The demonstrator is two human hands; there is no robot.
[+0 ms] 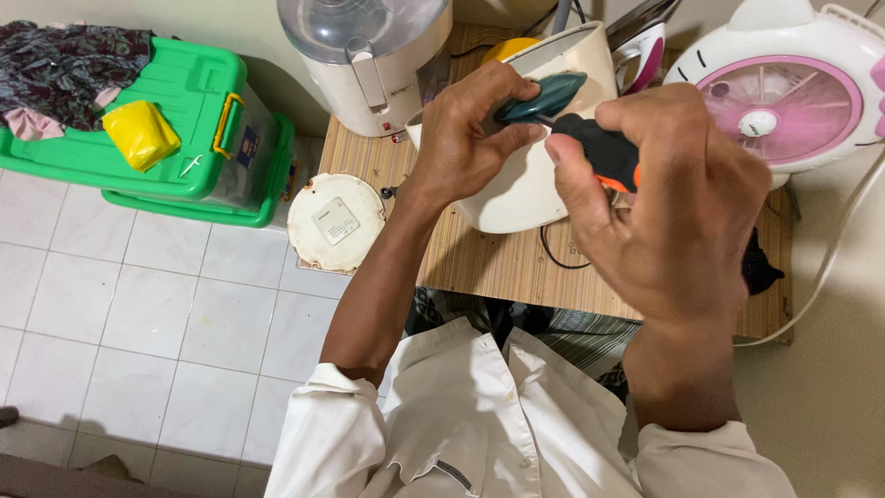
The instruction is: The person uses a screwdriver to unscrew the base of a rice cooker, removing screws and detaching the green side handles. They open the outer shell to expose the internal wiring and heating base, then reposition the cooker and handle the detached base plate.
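Observation:
My left hand [475,129] grips a cream-white electric kettle body [530,189] that lies tilted on a low wooden table [498,263]. Its fingers rest against the kettle's dark teal handle part [553,92]. My right hand [668,198] is closed around a screwdriver with a black and orange handle [604,152], its tip pointing toward the teal part. A round cream base plate [336,221] lies at the table's left edge, apart from the kettle.
A white blender or juicer [369,60] stands behind the kettle. A pink and white fan [784,101] sits at the right. A green lidded storage box [184,138] with a yellow packet [140,134] and cloth stands on the white tiled floor [138,314].

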